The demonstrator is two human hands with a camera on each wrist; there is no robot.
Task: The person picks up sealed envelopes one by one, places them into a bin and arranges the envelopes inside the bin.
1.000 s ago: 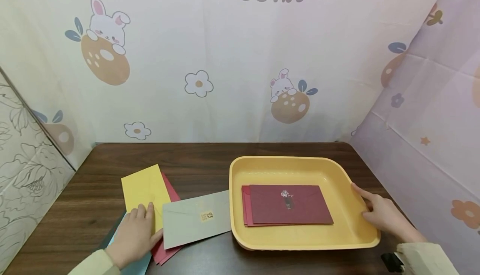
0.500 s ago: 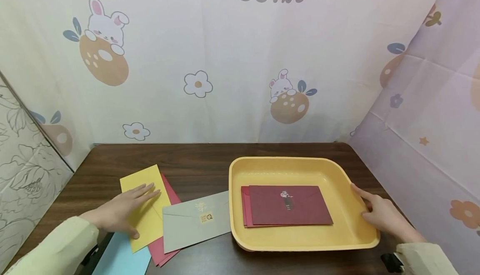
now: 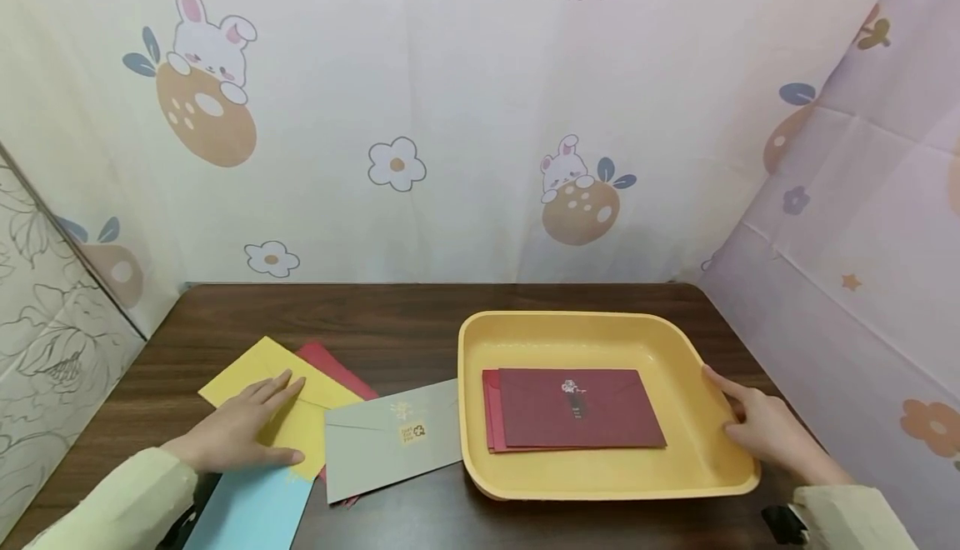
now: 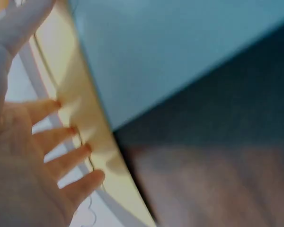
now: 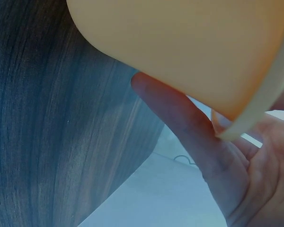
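Note:
In the head view my left hand (image 3: 238, 425) rests on a yellow envelope (image 3: 318, 385), fingers spread and nearly straight. The left wrist view has these fingertips touching the yellow envelope (image 4: 75, 75). Red envelopes (image 3: 324, 360) stick out from under it, and a light blue envelope (image 3: 258, 504) lies nearer the front. A grey-green envelope (image 3: 390, 442) overlaps the pile's right side. My right hand (image 3: 771, 429) holds the right rim of a yellow plastic tray (image 3: 615, 477). In the right wrist view, the tray wall (image 5: 189, 42) runs between thumb and fingers.
A dark red envelope (image 3: 577, 417) lies on red ones inside the tray. Everything rests on a dark wooden table (image 3: 405, 325), with patterned cloth (image 3: 465, 217) hanging behind and at the right. Under the light blue envelope a dark one (image 4: 217, 109) shows in the left wrist view.
My left hand moved from the pile's lower part up onto the yellow envelope. The yellow and red envelopes then turned, their far ends swinging left. The right hand and tray stayed put.

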